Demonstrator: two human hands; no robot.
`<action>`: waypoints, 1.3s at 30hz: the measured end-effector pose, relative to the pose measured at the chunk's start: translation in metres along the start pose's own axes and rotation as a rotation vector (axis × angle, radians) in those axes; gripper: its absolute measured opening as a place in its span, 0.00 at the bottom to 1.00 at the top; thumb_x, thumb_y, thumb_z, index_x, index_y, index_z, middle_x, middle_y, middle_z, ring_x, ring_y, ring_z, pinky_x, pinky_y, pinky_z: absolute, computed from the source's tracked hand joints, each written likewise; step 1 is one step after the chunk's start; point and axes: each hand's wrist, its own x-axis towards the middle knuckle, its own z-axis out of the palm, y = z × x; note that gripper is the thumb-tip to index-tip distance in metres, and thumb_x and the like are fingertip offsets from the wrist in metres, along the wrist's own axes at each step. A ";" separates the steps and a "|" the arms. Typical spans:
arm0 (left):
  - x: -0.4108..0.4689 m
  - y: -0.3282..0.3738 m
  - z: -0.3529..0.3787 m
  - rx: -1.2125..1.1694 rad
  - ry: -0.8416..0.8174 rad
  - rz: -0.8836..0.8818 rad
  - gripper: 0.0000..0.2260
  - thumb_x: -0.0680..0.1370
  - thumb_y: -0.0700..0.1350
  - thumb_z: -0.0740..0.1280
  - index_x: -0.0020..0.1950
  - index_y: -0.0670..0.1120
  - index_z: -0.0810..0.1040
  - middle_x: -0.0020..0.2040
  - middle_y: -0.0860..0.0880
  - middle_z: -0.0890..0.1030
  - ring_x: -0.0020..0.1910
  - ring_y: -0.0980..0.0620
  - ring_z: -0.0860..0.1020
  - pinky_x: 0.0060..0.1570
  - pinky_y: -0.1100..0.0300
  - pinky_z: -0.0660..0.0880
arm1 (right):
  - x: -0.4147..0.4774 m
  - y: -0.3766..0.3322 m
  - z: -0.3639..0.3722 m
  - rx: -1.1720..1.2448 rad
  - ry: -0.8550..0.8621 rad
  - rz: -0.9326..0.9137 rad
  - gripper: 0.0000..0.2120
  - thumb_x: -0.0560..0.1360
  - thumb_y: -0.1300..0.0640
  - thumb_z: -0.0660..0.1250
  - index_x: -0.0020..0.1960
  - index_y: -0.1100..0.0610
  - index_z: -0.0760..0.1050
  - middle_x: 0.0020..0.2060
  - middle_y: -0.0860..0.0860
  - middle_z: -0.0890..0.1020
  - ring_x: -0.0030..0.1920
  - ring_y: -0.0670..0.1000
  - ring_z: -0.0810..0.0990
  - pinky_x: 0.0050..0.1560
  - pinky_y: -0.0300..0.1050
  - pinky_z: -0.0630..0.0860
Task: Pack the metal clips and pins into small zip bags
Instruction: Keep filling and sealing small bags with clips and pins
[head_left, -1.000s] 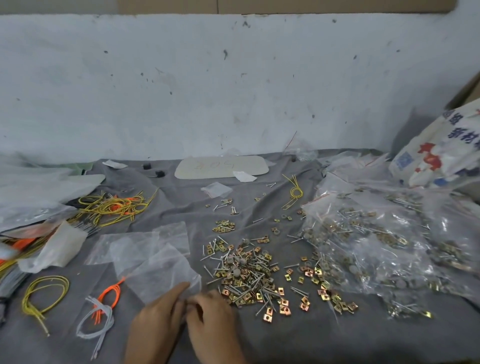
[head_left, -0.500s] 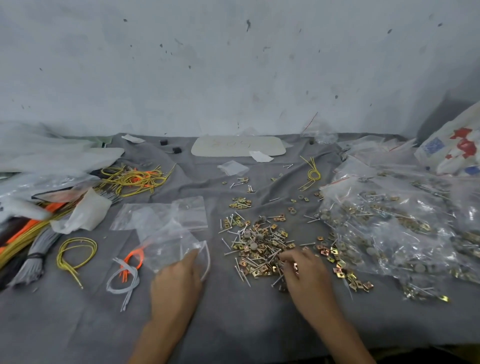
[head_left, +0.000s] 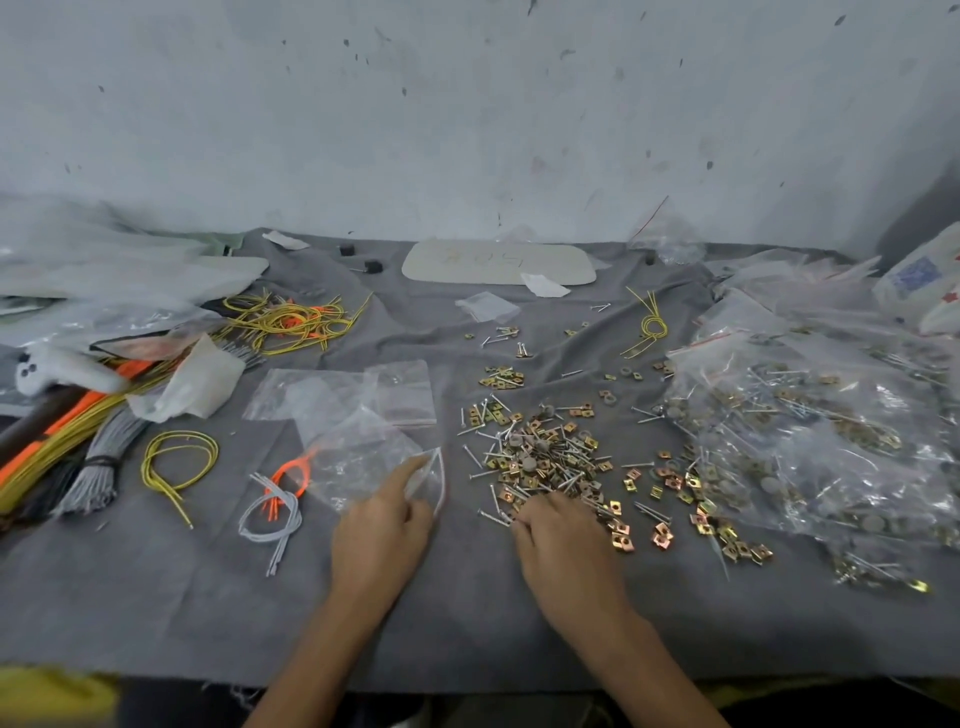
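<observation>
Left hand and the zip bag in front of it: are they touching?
Touching. The head view shows the left hand with its forefinger laid on the zip bag and its other fingers at the bag's open mouth.

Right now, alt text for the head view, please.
A person's left hand holds a small clear zip bag by its mouth on a grey cloth while the right hand digs into a loose pile of brass clips and pins. Filled bags lie to the right, wire bundles to the left.
</observation>
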 end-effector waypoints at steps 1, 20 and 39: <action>-0.001 -0.001 0.000 -0.018 0.004 -0.004 0.20 0.75 0.43 0.66 0.66 0.59 0.76 0.33 0.47 0.80 0.42 0.39 0.80 0.41 0.48 0.75 | -0.001 -0.001 0.000 0.024 0.017 0.007 0.07 0.84 0.49 0.56 0.51 0.51 0.69 0.49 0.46 0.75 0.49 0.47 0.71 0.50 0.43 0.69; -0.004 -0.001 0.004 -0.211 0.000 0.038 0.10 0.79 0.42 0.64 0.57 0.55 0.77 0.30 0.52 0.78 0.32 0.54 0.76 0.39 0.51 0.73 | 0.008 -0.029 0.030 0.132 0.285 0.036 0.01 0.76 0.56 0.71 0.47 0.51 0.79 0.41 0.48 0.79 0.44 0.53 0.74 0.45 0.50 0.74; -0.003 -0.001 0.003 -0.234 0.019 0.013 0.12 0.78 0.40 0.65 0.54 0.57 0.77 0.28 0.55 0.76 0.28 0.55 0.73 0.33 0.53 0.69 | 0.026 -0.038 0.043 -0.128 0.072 0.156 0.12 0.83 0.49 0.57 0.60 0.53 0.73 0.57 0.52 0.78 0.58 0.56 0.74 0.58 0.53 0.67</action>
